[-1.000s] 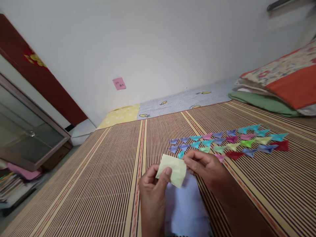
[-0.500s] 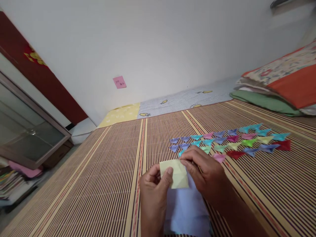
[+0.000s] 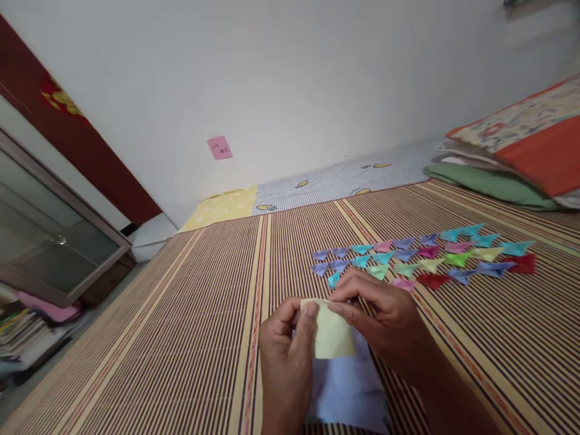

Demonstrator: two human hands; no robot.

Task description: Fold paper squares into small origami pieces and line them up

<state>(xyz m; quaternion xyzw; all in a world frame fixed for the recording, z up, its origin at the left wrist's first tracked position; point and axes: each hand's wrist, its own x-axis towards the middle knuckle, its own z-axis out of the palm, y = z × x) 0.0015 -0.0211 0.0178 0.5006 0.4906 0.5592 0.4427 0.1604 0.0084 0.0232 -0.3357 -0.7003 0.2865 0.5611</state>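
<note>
A pale yellow square of paper [image 3: 334,338] is held up between both hands. My left hand [image 3: 287,350] pinches its upper left side, thumb in front and fingers behind. With thumb and index finger, my right hand [image 3: 378,311] grips the upper right edge, where the paper bends a little. Below the yellow sheet lies a bluish-white sheet or pad [image 3: 347,389], partly covered by the hands. Just beyond my right hand, small folded paper shapes in several colours stand in rows, among them a turquoise one [image 3: 334,279] and a dark red one [image 3: 434,281].
A striped mat [image 3: 181,338] covers the surface. Folded cushions and cloths [image 3: 539,151] are stacked at the far right. A pink note [image 3: 220,147] is stuck on the wall. At left are a glass-fronted door [image 3: 54,235] and a pile of books [image 3: 22,338].
The yellow paper's upper edge now bends between my fingers, and its lower edge sits a little lower. My right hand has shifted slightly; both hands keep their hold.
</note>
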